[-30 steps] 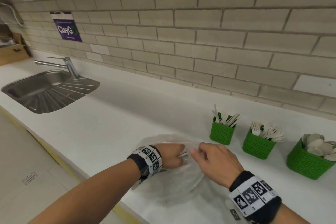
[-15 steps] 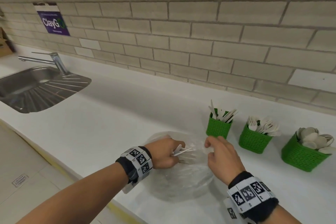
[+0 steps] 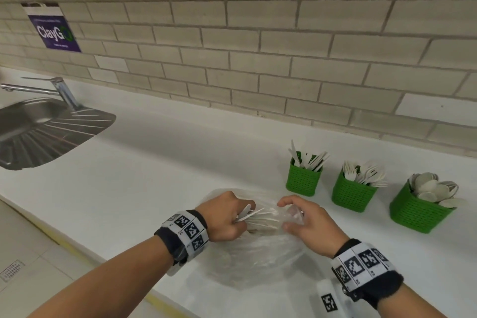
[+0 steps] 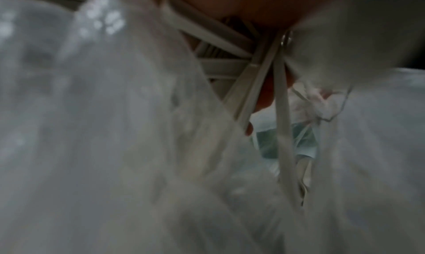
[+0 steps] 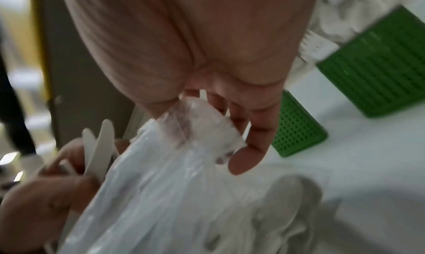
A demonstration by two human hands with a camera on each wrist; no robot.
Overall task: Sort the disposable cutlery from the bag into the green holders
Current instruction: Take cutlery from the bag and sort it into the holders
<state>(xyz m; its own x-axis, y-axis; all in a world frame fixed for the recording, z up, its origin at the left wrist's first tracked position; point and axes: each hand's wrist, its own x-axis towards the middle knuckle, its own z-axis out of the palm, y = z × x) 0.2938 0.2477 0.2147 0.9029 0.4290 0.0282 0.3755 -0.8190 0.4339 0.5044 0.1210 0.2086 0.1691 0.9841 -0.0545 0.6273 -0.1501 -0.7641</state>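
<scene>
Cutlery bundle (image 3: 254,217) of white pieces gripped in left hand (image 3: 224,217), fingers curled round it at the mouth of the clear bag (image 3: 258,258), which lies at the countertop's (image 3: 129,183) front edge. Right hand (image 3: 307,222) pinches the bag's rim, holding it open. Three green holders toward the back right edge: knives (image 3: 304,178), forks (image 3: 352,192), spoons (image 3: 419,210), all well stocked. Judgement: sorting far along; this bundle and a few pieces left in the bag remain.
</scene>
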